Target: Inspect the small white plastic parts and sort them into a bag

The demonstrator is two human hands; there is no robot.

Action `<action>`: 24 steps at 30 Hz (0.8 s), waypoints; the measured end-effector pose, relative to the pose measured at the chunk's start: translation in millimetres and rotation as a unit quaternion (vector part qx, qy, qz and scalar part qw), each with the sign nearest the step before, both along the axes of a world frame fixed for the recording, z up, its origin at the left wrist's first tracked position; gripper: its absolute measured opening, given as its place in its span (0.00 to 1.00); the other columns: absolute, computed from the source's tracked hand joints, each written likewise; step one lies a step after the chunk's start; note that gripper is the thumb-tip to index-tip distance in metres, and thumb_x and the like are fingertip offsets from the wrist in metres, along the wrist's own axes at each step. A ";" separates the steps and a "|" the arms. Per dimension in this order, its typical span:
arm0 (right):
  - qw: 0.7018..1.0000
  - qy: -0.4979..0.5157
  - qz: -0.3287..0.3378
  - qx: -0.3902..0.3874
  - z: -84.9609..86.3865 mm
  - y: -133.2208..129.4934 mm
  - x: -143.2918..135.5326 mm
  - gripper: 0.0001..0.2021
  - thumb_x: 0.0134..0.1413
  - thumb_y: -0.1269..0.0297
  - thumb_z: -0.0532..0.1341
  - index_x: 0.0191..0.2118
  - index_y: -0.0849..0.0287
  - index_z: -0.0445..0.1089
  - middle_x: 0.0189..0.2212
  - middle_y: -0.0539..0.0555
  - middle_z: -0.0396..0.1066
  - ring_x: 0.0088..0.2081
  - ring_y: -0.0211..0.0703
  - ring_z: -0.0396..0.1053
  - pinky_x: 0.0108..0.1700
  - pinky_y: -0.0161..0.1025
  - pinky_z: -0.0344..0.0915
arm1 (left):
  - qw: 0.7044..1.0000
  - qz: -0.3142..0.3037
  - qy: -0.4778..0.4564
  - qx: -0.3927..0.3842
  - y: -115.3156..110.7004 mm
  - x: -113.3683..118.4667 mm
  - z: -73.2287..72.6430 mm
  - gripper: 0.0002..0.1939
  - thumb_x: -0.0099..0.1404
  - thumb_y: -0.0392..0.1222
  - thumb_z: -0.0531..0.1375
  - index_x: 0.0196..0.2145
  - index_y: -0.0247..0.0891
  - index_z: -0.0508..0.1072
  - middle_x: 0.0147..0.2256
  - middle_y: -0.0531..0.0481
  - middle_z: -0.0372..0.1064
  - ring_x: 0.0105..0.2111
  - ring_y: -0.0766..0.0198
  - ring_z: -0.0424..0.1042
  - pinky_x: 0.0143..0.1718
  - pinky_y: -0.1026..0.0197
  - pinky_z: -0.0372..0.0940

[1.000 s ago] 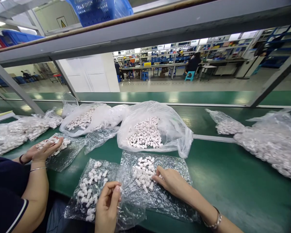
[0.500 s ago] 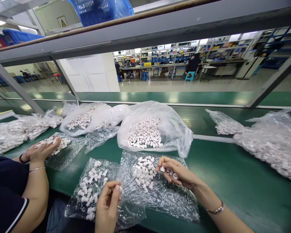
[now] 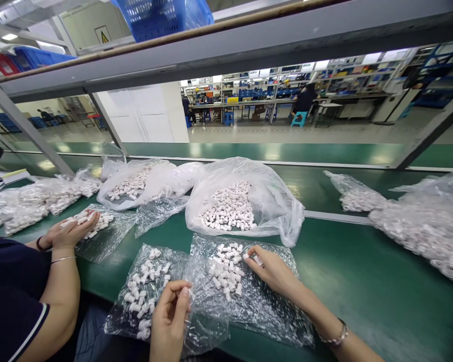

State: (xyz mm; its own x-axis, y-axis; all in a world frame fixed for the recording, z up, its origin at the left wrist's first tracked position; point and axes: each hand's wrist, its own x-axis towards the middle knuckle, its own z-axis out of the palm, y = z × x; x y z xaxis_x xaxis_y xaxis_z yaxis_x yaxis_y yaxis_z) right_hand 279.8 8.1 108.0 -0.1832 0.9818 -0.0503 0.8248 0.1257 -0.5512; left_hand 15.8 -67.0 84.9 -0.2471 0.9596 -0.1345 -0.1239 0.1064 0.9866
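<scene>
My left hand pinches the edge of a clear plastic bag, thumb against fingers. Inside that bag's left part lie several white plastic fittings, short and tube-shaped. Over a second clear plastic sheet or bag, my right hand is curled palm down around a few of the same white fittings, partly hidden by its fingers. Just left of it sits a loose heap of white fittings. Behind both, a large open plastic bag holds many more fittings.
At the left, a co-worker's hands cup white fittings over another plastic sheet. Filled bags stand at the far left and at the right on the green table. A metal shelf beam with a blue basket runs overhead.
My right hand has turned from palm partly up to palm down, its fingers closing more over the fittings. My left hand keeps its pinch. The view has shifted slightly.
</scene>
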 end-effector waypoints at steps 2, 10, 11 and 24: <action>0.996 0.082 0.025 -0.019 21.3 -5.3 -3.3 0.14 0.68 0.51 0.51 0.42 0.54 0.67 0.34 0.52 0.72 0.32 0.46 0.68 0.34 0.40 0.60 | 1.000 0.003 0.000 0.001 -0.4 -0.8 2.4 0.22 0.61 0.63 0.61 0.38 0.40 0.72 0.22 0.55 0.57 0.22 0.67 0.57 0.22 0.68 0.53; 0.941 -0.097 0.322 0.025 40.5 -17.4 -99.5 0.04 0.60 0.66 0.61 0.39 0.61 0.69 0.29 0.52 0.72 0.27 0.42 0.66 0.28 0.36 0.58 | 0.999 -0.007 -0.005 0.040 -2.2 3.4 4.9 0.21 0.61 0.61 0.62 0.37 0.38 0.72 0.22 0.55 0.58 0.22 0.67 0.60 0.22 0.68 0.55; 0.929 -0.132 0.340 0.057 33.0 -13.2 -115.9 0.02 0.60 0.69 0.60 0.36 0.61 0.69 0.28 0.53 0.71 0.26 0.41 0.65 0.27 0.37 0.58 | 0.999 -0.008 -0.003 0.043 -2.9 3.7 4.5 0.21 0.61 0.61 0.62 0.36 0.38 0.72 0.22 0.55 0.58 0.21 0.67 0.59 0.21 0.68 0.54; 0.970 0.086 0.226 0.012 57.6 -1.2 -46.9 0.09 0.69 0.64 0.53 0.40 0.56 0.69 0.34 0.51 0.73 0.32 0.41 0.69 0.33 0.37 0.64 | 0.997 0.059 -0.029 0.034 -3.1 -12.7 -0.3 0.22 0.59 0.61 0.64 0.38 0.38 0.72 0.21 0.57 0.58 0.18 0.72 0.54 0.18 0.70 0.51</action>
